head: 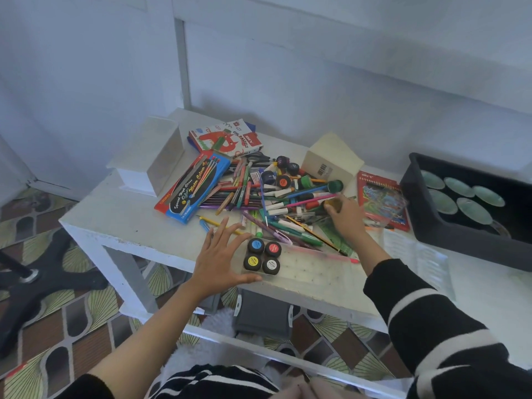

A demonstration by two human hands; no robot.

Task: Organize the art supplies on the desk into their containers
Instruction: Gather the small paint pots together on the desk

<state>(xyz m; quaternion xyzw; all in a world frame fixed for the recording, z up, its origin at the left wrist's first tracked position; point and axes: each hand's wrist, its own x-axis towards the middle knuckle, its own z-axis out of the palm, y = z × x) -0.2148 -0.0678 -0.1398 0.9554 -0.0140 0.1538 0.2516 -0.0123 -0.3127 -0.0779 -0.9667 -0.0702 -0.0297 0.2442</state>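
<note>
A heap of pens, markers, crayons and small paint pots covers the middle of the white desk. A clear plastic box at the front edge holds several black-capped paint pots in its left end. My left hand lies open against the box's left side, fingers spread, thumb along its front. My right hand reaches into the right of the heap, fingers curled round a small brown-yellow paint pot.
A blue water-colour box and an oil pastels box lie at the back. A white container stands back left, a cream box back right. A coloured pencil pack and a black tray of round dishes sit right.
</note>
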